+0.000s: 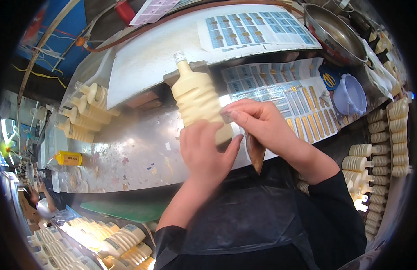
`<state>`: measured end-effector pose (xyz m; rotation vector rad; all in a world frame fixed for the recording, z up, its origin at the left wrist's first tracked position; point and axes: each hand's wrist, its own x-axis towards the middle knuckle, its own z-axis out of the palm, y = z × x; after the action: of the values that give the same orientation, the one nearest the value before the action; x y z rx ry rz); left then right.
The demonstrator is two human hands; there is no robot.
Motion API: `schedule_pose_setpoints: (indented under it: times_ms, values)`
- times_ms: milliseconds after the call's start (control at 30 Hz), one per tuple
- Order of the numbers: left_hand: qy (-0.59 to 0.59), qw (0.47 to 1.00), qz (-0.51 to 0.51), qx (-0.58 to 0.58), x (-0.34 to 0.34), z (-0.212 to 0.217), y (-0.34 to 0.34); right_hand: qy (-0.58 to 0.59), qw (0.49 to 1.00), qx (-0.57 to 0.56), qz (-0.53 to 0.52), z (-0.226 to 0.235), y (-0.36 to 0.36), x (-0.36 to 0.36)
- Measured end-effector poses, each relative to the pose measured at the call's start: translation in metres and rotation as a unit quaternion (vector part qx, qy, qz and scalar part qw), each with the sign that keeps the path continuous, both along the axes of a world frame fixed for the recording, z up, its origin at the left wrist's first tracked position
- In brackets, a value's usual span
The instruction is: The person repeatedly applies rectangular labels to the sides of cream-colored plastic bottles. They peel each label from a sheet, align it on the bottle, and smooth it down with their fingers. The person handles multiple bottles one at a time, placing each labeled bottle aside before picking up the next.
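A cream-coloured bottle (196, 92) with a wavy ribbed body lies on the metal worktop, its threaded clear neck pointing away from me. My left hand (201, 150) lies over its lower end, fingers stretched out and thumb spread wide near the bottom corner. Between thumb and forefinger, my right hand (258, 121) pinches a small thin translucent decal (226, 115) at the bottle's right side. A brown pointed flat piece (255, 154) hangs below the right palm; whether the curled fingers grip it is hidden. Sheets of blue and gold decals (303, 108) lie beside the right hand.
More cream bottles (89, 110) lie stacked at the left, near a yellow bottle (68, 158). A lavender bucket (350, 95) and a metal basin (335, 33) stand at the right. Another decal sheet (258, 28) rests on the raised white board (145, 58). Bottle rows (379, 171) fill the right side.
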<state>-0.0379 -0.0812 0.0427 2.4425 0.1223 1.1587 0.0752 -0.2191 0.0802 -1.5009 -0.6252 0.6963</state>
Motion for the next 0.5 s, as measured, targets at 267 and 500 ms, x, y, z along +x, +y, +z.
schedule_pose_setpoints:
  times_ms: [267, 500]
  values:
    - [-0.014, 0.999, 0.025, -0.019, 0.022, 0.005, 0.032, -0.083, 0.996, 0.017, 0.009, -0.006, 0.024, 0.001]
    - [-0.071, 0.860, -0.118, -0.492, 0.034, 0.002, 0.051, 0.109, 0.990, 0.062, 0.066, -0.024, 0.049, 0.027]
